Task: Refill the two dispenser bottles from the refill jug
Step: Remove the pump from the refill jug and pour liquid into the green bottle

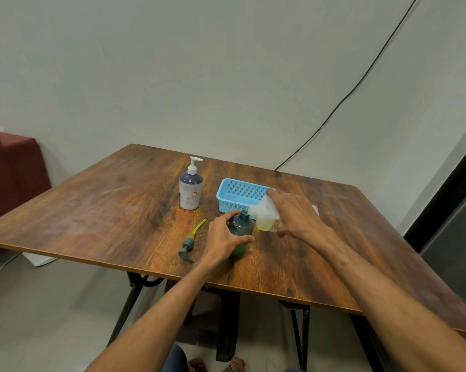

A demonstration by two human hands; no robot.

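The left hand (224,238) wraps the open green bottle (241,230), upright at the table's (92,210) near middle; the right hand (293,213) grips the refill jug (265,214), tilted, spout at its neck; the removed pump (190,242) lies left; the second dispenser bottle (191,189) and blue basket (240,193) stand behind.

Before you: a brown wood-grain table top (92,210), smooth with a dull sheen, on black legs (127,304) that look like metal. The dark teal translucent plastic bottle (241,226) and the whitish translucent plastic refill jug (265,216) are smooth. The light blue plastic basket (240,193) has perforated walls. The navy-and-white pump bottle (190,190) is smooth plastic; the loose grey pump with yellow-green tube (190,241), matt plastic.
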